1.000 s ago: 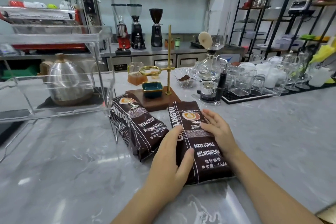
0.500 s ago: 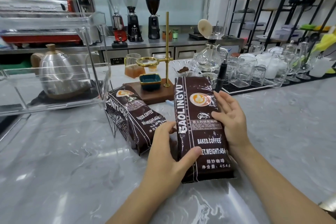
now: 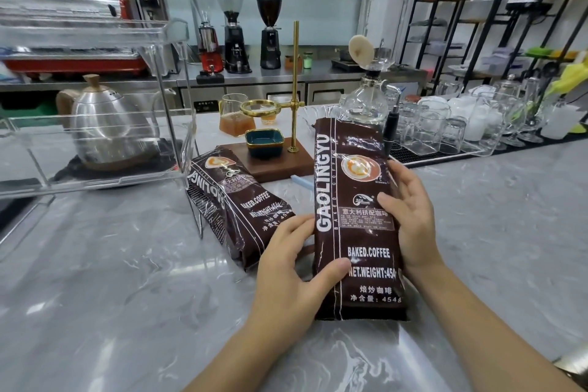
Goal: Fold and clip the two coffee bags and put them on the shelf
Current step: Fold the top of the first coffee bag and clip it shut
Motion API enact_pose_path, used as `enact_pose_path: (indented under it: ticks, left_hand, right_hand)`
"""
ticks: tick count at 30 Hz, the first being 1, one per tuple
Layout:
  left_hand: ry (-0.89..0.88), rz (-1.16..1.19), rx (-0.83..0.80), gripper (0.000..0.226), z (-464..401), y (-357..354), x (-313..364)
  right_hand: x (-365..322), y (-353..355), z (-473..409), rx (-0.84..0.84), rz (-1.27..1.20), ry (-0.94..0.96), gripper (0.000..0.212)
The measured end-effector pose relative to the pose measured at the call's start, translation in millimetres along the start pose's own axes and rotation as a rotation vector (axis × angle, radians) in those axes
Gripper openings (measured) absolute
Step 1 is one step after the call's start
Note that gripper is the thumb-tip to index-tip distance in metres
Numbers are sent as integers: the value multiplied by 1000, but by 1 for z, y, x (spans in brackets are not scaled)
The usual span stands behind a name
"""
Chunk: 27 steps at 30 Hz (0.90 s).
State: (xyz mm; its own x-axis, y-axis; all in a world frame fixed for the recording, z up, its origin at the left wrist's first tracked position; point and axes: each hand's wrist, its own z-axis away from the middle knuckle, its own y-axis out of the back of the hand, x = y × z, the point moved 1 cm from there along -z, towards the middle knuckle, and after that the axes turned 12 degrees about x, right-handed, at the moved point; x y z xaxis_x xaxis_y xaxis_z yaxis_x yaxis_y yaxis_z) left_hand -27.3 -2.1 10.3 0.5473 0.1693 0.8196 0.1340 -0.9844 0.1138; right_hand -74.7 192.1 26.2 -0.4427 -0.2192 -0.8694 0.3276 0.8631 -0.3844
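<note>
Folding hasn't begun: your left hand (image 3: 286,267) and right hand (image 3: 410,219) grip the upright coffee bag (image 3: 356,223) by its sides. Second bag (image 3: 238,200) lies unclipped, shelf (image 3: 95,178) awaits both

We stand in a café bar, coffee grinders (image 3: 234,32), red espresso machine (image 3: 73,62), siphon brewer (image 3: 366,99), glasses (image 3: 445,130) on our marble table (image 3: 127,264).
</note>
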Motion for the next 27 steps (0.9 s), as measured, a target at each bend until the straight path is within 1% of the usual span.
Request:
enact_pose_path:
  ticks: [3,7,11,15,19,21,24,27]
  left_hand:
    - [-5,5,30,43,0,0,-4]
    - [1,-9,124,46,-2,2,-10]
    - [17,13,183,48,-2,3,-12]
    - [41,16,205,53,-1,2,-16]
    - [40,32,210,53,-3,2,-15]
    - [52,62,195,55,-3,1,-16]
    - [86,163,146,57,-3,0,-14]
    - [118,270,120,57,-4,2,-5]
  right_hand:
    - [0,-4,3,-18,-35,-102,54]
    - [4,-8,13,-163,-14,-189,50]
    - [3,-12,21,-234,-2,-189,54]
    - [1,-13,22,-226,-17,-165,57]
    - [-2,-14,26,-211,-32,-148,64]
    - [-4,-14,26,-197,-20,-115,67]
    - [-10,-14,30,-175,22,14,69]
    - [-13,-17,39,-176,69,186,60]
